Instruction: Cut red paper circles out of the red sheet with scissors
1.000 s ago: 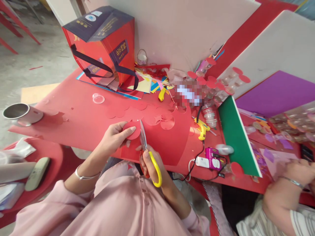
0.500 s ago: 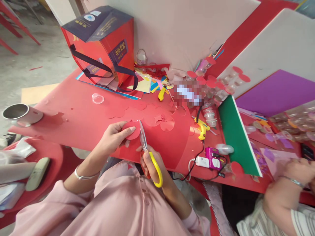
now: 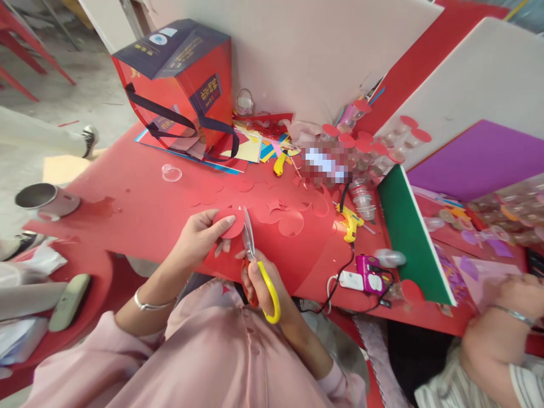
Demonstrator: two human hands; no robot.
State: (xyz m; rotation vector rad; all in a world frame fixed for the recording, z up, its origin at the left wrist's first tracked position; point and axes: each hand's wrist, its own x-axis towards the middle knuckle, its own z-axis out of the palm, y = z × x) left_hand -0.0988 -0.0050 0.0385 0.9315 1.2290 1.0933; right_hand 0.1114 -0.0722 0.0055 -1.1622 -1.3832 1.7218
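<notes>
My left hand [image 3: 199, 237] pinches a round piece of red paper [image 3: 230, 224] that is part of a larger red sheet [image 3: 280, 249] lying on the table. My right hand [image 3: 261, 283] grips scissors [image 3: 255, 263] with yellow and red handles. Their metal blades point away from me along the right edge of the round piece. Several cut red circles and scraps [image 3: 291, 222] lie just beyond the blades.
A red and blue gift bag [image 3: 178, 85] stands at the back left. A metal cup [image 3: 45, 199] sits at the table's left edge. A yellow glue gun [image 3: 351, 222], lidded plastic cups [image 3: 361, 144] and a green board [image 3: 410, 238] lie to the right. Another person's hand [image 3: 505, 300] works at far right.
My hands and the scissors have hardly moved. A shoe and a leg have come into view on the floor at the far left.
</notes>
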